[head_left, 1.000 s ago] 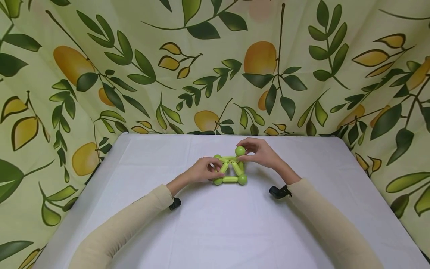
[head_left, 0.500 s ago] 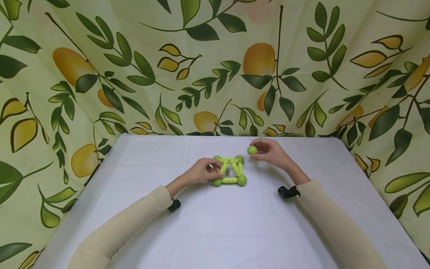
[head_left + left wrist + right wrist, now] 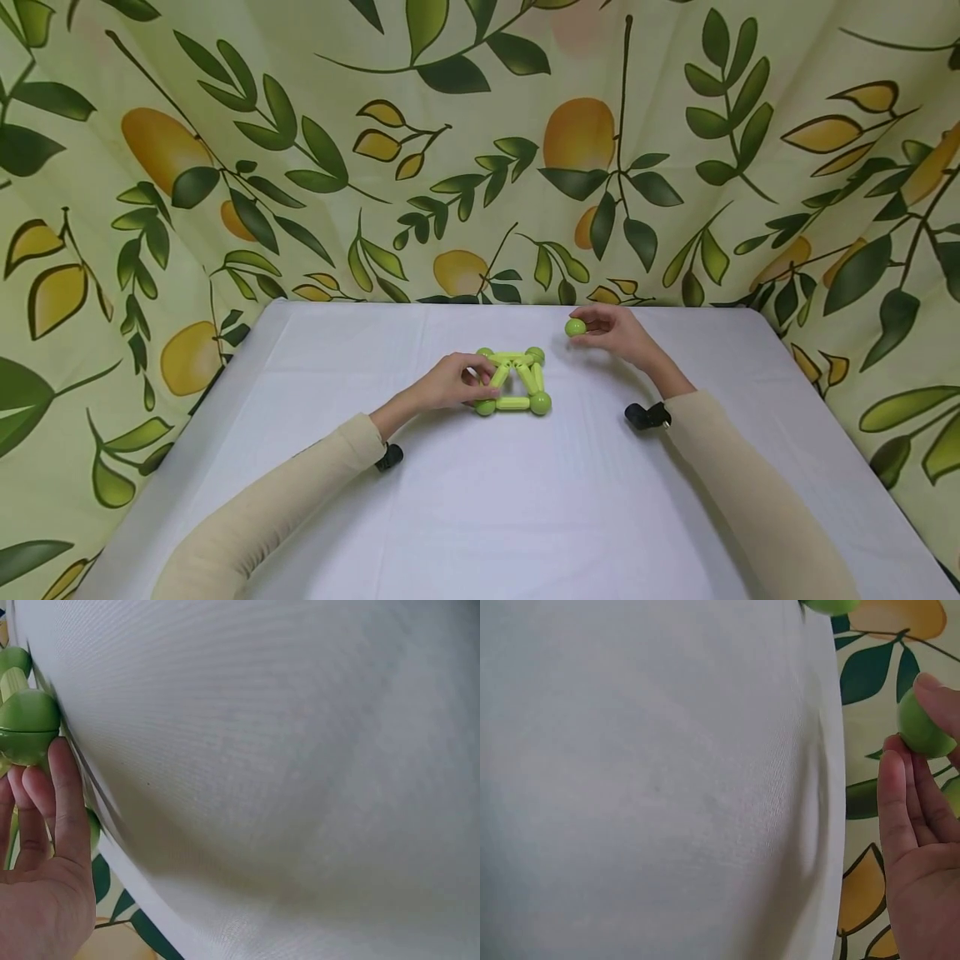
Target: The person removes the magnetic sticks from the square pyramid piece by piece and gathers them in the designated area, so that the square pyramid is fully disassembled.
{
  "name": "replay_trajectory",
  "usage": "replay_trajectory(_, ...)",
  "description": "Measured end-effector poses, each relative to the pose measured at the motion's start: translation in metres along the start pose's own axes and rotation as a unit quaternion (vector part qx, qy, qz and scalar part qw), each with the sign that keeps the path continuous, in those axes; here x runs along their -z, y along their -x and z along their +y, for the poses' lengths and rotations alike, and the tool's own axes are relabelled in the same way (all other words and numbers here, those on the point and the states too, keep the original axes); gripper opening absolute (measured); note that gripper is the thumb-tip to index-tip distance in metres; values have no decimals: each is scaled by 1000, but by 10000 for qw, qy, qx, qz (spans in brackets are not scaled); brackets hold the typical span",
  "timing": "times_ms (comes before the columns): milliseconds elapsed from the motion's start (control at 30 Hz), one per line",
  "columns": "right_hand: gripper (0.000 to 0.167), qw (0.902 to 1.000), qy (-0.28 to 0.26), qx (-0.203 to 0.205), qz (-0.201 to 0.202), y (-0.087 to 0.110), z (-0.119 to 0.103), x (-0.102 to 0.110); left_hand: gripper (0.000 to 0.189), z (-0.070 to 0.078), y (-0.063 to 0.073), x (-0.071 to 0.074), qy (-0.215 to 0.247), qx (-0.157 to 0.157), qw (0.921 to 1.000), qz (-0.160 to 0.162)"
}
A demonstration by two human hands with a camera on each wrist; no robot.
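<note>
A green frame of magnetic-style balls and rods (image 3: 513, 403) stands mid-table, with balls at its corners and rods slanting inward to meet at the top. My left hand (image 3: 452, 381) holds its left side, the fingers around the left rods and partly hiding them. In the left wrist view a green ball (image 3: 30, 720) of the frame sits just above the fingertips. To the right, apart from the frame, my right hand (image 3: 621, 340) pinches a single green ball (image 3: 575, 327) between thumb and fingers. The right wrist view shows this ball under the thumb.
A white cloth covers the table (image 3: 480, 500). Behind it and along both sides hangs a curtain (image 3: 480, 167) printed with leaves and orange fruit. Dark wrist cameras (image 3: 647, 416) sit under both sleeves.
My right hand has lifted the ball off the top of the frame and carried it right. The left hand and the frame have hardly moved.
</note>
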State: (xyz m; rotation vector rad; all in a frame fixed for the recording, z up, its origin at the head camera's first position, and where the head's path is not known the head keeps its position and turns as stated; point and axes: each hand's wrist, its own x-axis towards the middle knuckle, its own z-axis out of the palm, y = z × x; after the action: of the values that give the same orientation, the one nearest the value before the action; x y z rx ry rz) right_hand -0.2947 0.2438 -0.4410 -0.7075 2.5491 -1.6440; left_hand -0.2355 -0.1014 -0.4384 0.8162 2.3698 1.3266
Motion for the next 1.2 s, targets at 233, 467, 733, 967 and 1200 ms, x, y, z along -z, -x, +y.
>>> replay_trajectory(233,46,9998,21,-217,4,-9,6,3,19,-1,-1,0,-91,-7,10000,-8)
replay_trajectory(467,47,9991,71,-427,35,-18,11,3,19,0,-1,0,-152,7,9999,3)
replay_trajectory(733,46,9975,295,-630,148,-27,17,2,19,0,-1,1,-53,72,10000,-32)
replay_trajectory(967,44,9972,323,-664,58,-35,19,-1,19,-1,-1,1,-98,41,9999,-21)
replay_trajectory(1200,41,9957,481,-779,108,-37,18,-4,18,0,0,1,-135,-41,9999,-12)
